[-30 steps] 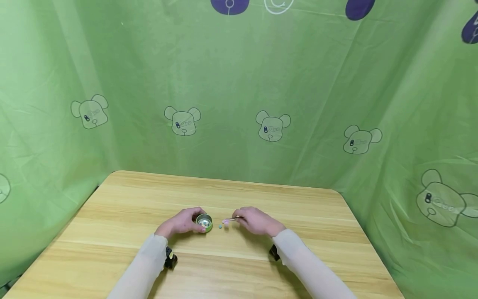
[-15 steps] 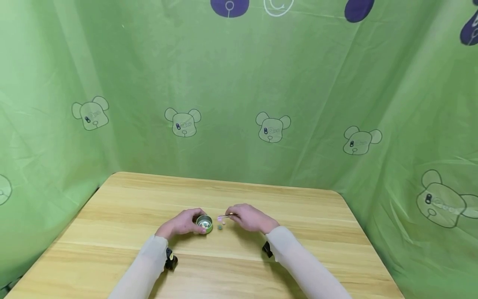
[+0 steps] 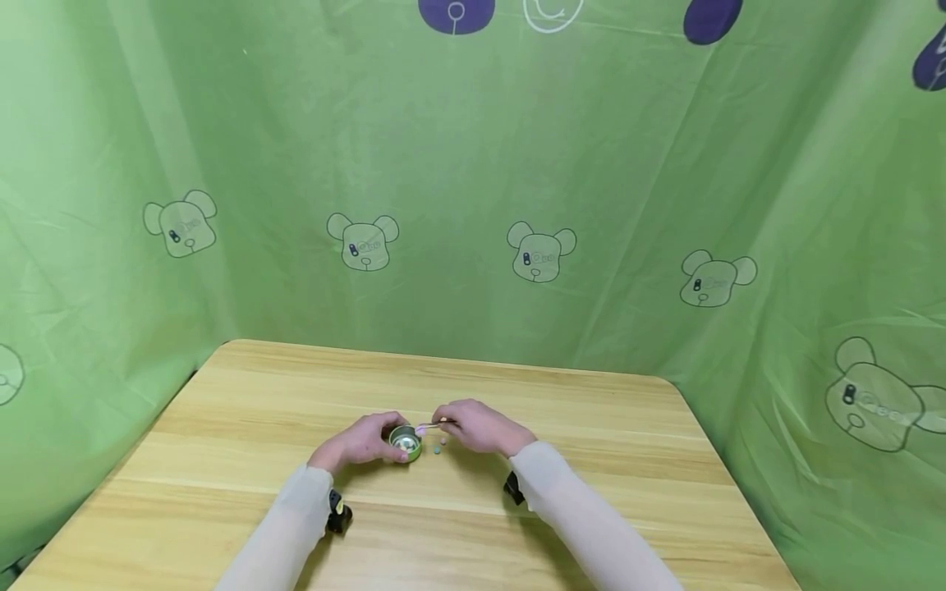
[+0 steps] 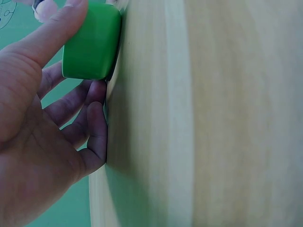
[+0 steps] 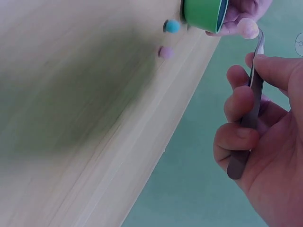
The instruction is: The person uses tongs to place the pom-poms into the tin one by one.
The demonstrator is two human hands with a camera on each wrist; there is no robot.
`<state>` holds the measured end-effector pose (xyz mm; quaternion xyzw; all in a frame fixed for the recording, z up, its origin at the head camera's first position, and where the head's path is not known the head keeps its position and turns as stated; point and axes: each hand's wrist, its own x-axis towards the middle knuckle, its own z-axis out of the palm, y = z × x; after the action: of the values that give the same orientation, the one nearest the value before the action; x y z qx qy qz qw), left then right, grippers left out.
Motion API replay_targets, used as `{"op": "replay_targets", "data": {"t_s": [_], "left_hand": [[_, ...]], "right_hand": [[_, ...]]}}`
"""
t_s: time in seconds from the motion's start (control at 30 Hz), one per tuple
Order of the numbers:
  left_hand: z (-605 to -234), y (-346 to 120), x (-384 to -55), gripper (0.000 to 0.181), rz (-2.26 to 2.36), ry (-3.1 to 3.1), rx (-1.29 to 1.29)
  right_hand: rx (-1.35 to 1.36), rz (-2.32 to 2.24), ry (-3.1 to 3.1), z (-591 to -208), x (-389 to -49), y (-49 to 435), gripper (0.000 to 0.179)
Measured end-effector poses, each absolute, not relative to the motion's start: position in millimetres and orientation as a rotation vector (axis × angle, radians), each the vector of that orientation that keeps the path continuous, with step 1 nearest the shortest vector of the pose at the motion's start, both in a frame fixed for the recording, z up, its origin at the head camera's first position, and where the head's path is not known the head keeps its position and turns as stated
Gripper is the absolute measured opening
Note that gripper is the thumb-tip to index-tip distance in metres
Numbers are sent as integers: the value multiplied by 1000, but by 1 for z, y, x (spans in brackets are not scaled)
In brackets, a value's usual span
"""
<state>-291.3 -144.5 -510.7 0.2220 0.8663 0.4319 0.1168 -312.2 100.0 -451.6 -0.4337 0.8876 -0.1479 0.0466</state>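
Note:
My left hand (image 3: 360,440) grips a small round green tin (image 3: 415,454) on the table, thumb on the near side and fingers around the far side. Several small balls lie inside the tin. In my right hand (image 3: 482,427) are metal tweezers (image 5: 253,92), held between thumb and fingers. Their bent tip pinches a pale pink pom-pom (image 5: 247,28), which is at the tin's right rim in the head view. A blue pom-pom (image 5: 172,26) and a pink pom-pom (image 5: 165,52) lie on the wood just right of the tin.
The wooden table (image 3: 310,377) extends around both hands, its far edge in front of a green curtain (image 3: 451,312) printed with bear heads. A black wrist camera (image 3: 338,513) sits under the left forearm, another black one (image 3: 513,488) under the right.
My right hand has moved left, carrying the tweezers and pale pink pom-pom from beside the loose pom-poms to the tin's rim. My left hand and the tin have stayed in place.

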Motion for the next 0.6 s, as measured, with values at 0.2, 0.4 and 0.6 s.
{"op": "replay_targets", "data": {"t_s": [0.2,0.4,0.6], "left_hand": [[-510,-144,-290,42,1274,2524,643],[-509,-145,-289,41,1274,2522,673],[-509,-146,-290,41,1275,2520,648]], "right_hand": [[-1295,-448,2695,-457,-314,94,19],[-1290,-463,2672,-462,-318,90,19],[-1290,-462,2652,-466,-320,87,20]]}}
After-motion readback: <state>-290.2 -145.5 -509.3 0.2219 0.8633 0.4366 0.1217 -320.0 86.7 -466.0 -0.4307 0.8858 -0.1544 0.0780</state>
